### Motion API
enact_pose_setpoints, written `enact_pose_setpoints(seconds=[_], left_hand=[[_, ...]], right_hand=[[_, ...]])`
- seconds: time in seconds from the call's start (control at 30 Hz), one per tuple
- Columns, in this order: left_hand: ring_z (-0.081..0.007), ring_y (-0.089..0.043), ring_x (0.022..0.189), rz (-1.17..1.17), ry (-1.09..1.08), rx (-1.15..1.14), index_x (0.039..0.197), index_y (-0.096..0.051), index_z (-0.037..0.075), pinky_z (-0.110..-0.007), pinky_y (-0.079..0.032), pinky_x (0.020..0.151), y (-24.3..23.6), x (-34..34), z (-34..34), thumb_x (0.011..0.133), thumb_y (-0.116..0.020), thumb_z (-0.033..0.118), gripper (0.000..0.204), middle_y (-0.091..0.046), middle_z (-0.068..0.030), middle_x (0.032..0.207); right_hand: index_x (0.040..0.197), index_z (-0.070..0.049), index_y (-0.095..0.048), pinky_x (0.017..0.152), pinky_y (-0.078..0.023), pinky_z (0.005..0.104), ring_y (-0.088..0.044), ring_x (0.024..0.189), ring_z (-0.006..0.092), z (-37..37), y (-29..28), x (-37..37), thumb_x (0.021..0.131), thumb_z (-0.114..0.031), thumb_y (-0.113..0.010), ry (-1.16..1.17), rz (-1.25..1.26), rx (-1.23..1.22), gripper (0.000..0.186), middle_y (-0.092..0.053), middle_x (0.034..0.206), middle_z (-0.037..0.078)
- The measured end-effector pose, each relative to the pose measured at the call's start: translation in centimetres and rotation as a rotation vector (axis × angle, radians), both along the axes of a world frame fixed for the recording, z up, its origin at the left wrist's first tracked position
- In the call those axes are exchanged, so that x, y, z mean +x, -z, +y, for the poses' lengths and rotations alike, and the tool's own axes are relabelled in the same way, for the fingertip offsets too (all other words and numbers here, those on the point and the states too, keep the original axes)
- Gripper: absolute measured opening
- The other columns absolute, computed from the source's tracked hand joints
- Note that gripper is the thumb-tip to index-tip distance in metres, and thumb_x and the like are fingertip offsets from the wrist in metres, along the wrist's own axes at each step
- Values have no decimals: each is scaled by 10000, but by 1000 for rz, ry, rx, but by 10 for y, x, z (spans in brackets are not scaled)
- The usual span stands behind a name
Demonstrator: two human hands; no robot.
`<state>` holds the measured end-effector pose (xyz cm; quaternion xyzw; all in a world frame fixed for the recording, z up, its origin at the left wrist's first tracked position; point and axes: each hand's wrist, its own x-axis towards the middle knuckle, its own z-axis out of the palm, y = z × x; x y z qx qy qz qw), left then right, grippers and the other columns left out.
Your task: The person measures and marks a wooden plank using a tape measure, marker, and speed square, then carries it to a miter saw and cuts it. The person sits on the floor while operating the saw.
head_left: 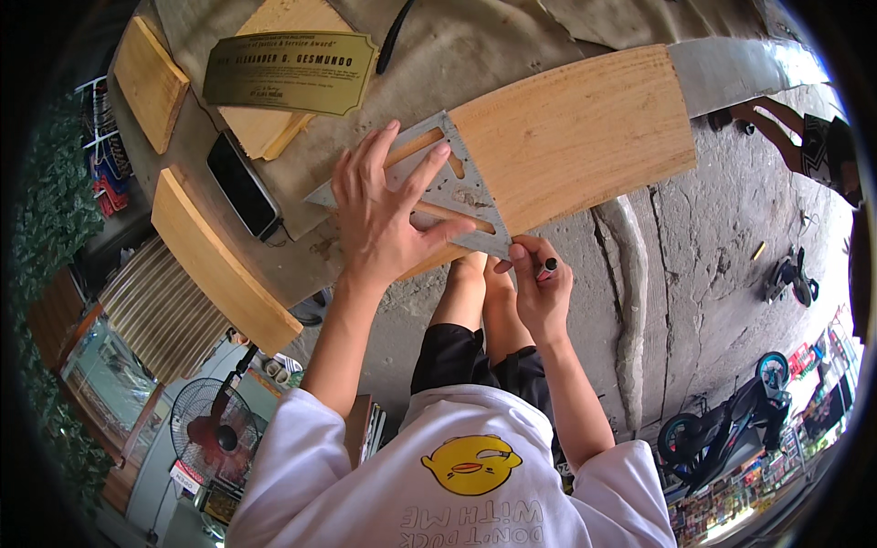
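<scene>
My left hand (384, 215) lies flat, fingers spread, on a grey metal triangular square (457, 187) that rests on a long pale wooden board (585, 128). The board sticks out over the near edge of the workbench (475, 46). My right hand (539, 288) is closed around a dark marker (546, 269) with a red band, held at the lower corner of the square by the board's near edge.
On the bench lie a brass engraved plaque (290, 71), a black phone (242, 185), several smaller wood pieces (149, 80) and a black cable (393, 36). A wooden plank (219, 265) leans at the left. Cracked concrete floor (703, 247), a fan (215, 429) and a scooter (731, 420) are below.
</scene>
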<state>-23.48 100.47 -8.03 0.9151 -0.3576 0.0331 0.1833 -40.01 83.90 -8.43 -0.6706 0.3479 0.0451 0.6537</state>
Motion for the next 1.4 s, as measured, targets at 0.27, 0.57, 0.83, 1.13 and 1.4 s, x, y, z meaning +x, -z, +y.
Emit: enact_pose_setpoints(seconds=[0.27, 0.57, 0.83, 1.13, 1.4], left_hand=[[-457, -298, 1474, 113, 54, 109, 1551, -413, 406, -699, -237, 1153, -3, 1, 0, 611, -638, 930, 1100, -268, -230, 1621], [-521, -202, 1498, 247, 58, 64, 1607, -268, 355, -705, -257, 1175, -6, -8, 0, 470, -955, 573, 1347, -121, -292, 1641], [-516, -257, 1451, 216, 51, -85, 1550, -378, 357, -674, -341, 1111, 9, -12, 8, 424, -973, 543, 1287, -184, -265, 1592], [-501, -266, 1457, 277, 50, -88, 1475, -427, 321, -647, -358, 1135, 8, -12, 10, 385, -985, 508, 1238, -204, -266, 1593], [-505, -331, 1441, 203, 74, -74, 1432, -434, 218, -581, -303, 1220, 15, -15, 14, 431, -950, 600, 1190, -279, -312, 1575]], right_hand=[[1045, 34, -667, 652, -492, 252, -665, 721, 109, -2, 9, 6, 1044, -126, -615, 24, -35, 39, 168, -689, 785, 61], [1037, 27, -653, 649, -490, 254, -628, 704, 96, -4, 14, 2, 1049, -105, -596, -17, -66, -9, 145, -662, 786, 52], [1038, 11, -636, 646, -471, 249, -615, 690, 98, -1, 9, 0, 1071, -147, -571, -38, -25, -50, 174, -620, 776, 31], [1063, 1, -614, 651, -451, 256, -587, 698, 93, -9, 22, -7, 1080, -223, -565, -90, -69, -92, 230, -631, 758, 36], [1119, -46, -592, 544, -316, 184, -465, 615, 32, -11, 22, -7, 1080, -288, -573, -89, -31, -151, 247, -600, 727, -1]])
